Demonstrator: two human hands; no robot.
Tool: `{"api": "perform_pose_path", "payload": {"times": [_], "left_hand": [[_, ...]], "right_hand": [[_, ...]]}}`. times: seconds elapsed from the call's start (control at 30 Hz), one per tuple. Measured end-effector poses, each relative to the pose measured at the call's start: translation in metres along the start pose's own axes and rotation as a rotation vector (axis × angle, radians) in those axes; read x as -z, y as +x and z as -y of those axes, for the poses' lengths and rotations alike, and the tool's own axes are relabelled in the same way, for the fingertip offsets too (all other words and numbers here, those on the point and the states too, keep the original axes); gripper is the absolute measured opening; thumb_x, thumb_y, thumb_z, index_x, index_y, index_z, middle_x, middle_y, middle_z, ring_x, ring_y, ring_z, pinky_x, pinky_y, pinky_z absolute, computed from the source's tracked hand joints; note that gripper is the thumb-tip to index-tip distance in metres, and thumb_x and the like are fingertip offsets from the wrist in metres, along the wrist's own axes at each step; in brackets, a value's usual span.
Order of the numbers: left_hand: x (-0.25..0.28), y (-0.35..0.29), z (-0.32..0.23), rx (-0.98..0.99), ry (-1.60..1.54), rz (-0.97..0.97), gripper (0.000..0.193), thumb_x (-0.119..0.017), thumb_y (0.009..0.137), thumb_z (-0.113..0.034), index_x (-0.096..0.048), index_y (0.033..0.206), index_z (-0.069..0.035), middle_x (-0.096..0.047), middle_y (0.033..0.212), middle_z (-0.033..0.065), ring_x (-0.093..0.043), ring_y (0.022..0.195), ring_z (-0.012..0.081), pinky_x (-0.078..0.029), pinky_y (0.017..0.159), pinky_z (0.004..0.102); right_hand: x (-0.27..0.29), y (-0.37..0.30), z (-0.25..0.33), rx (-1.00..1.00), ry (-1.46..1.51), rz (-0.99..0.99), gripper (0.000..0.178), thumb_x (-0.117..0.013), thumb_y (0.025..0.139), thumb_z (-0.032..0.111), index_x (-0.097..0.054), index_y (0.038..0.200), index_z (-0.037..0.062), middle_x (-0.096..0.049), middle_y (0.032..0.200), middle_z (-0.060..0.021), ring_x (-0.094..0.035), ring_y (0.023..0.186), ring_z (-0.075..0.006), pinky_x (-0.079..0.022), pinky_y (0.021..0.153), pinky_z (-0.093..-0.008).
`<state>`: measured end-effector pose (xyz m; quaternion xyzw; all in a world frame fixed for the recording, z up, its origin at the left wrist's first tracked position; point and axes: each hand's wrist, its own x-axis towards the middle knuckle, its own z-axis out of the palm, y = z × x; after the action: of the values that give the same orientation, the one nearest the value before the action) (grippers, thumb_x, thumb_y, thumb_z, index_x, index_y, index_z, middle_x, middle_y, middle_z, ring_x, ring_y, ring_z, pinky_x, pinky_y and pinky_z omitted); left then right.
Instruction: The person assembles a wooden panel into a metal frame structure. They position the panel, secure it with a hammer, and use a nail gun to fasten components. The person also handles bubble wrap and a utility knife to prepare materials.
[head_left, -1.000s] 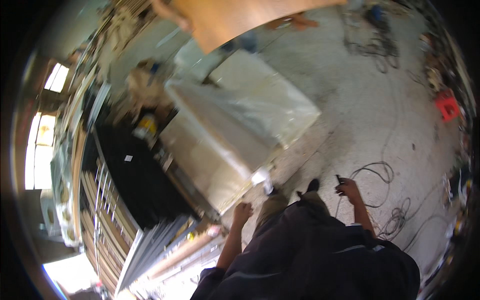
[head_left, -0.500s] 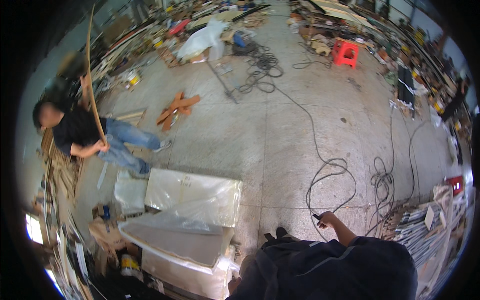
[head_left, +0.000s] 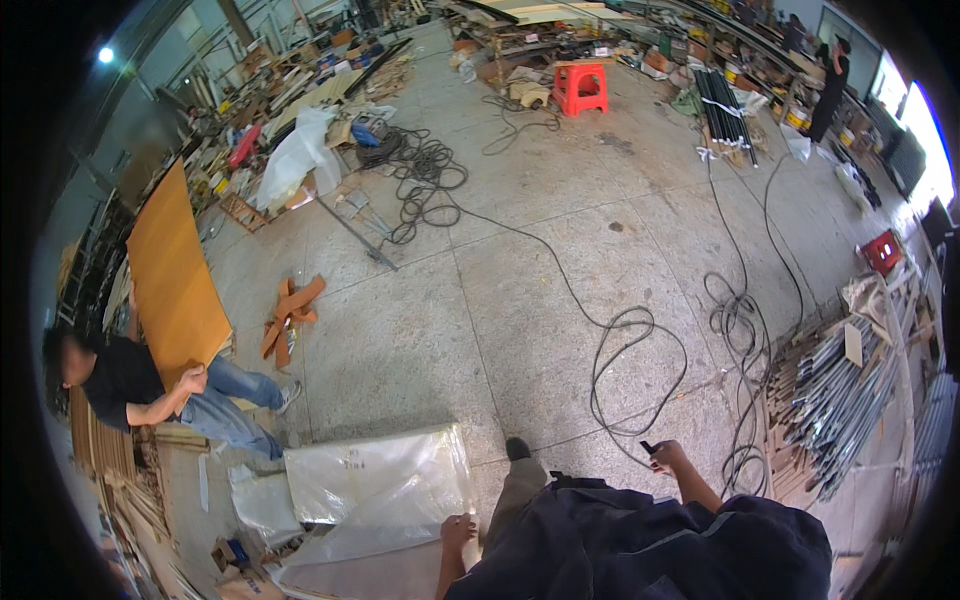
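My right hand (head_left: pixel 672 458) is closed around a small black object (head_left: pixel 648 447), too small to name. A dark cable (head_left: pixel 603 410) loops over the concrete floor and runs up close to this hand. Low at my left side hangs my left hand (head_left: pixel 458 530), its fingers loosely bent and nothing visible in them. Beside it lies a large flat package (head_left: pixel 375 470) wrapped in clear plastic, with loose sheeting (head_left: pixel 375 535) over the part nearer me. Whether the left hand touches the plastic I cannot tell.
At left, a person (head_left: pixel 125 385) holds a big orange-brown board (head_left: pixel 178 275). Orange strips (head_left: pixel 290 318) lie on the floor nearby. More cable coils (head_left: pixel 740 315) and a pile of metal tubes (head_left: pixel 845 400) are at right. A red stool (head_left: pixel 582 90) stands farther off.
The view has shifted, with more of the right side showing. My left hand has come forward beside the package, and one foot has stepped ahead. The person's board has turned from edge-on to broad side.
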<state>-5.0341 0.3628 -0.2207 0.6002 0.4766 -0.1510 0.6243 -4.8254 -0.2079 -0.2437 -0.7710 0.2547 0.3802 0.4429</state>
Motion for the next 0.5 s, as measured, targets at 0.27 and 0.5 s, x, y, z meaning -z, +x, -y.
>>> {"api": "perform_pose_path", "payload": {"times": [0.27,0.5], "left_hand": [[-0.005,0.092,-0.073,-0.557,0.761,0.365,0.033,-0.06,0.092,-0.026,-0.066,0.09,0.006,-0.071,0.075,0.0166,-0.069,0.059,0.0256,-0.057,0.054,0.0371],[-0.074,0.173,-0.215,0.054,0.461,0.218,0.027,-0.061,0.089,-0.019,-0.06,0.09,0.008,-0.068,0.074,0.018,-0.066,0.054,0.0238,-0.056,0.048,0.0351]], "right_hand": [[0.024,-0.021,0.057,-0.153,0.252,-0.278,0.023,-0.06,0.084,0.001,-0.071,0.104,-0.004,-0.069,0.079,-0.0156,-0.07,0.065,-0.0242,-0.061,0.052,-0.038],[0.042,0.002,0.117,-0.116,0.436,-0.359,0.026,-0.062,0.082,0.002,-0.07,0.106,-0.0067,-0.069,0.079,-0.015,-0.07,0.067,-0.0236,-0.059,0.053,-0.0353]]}}
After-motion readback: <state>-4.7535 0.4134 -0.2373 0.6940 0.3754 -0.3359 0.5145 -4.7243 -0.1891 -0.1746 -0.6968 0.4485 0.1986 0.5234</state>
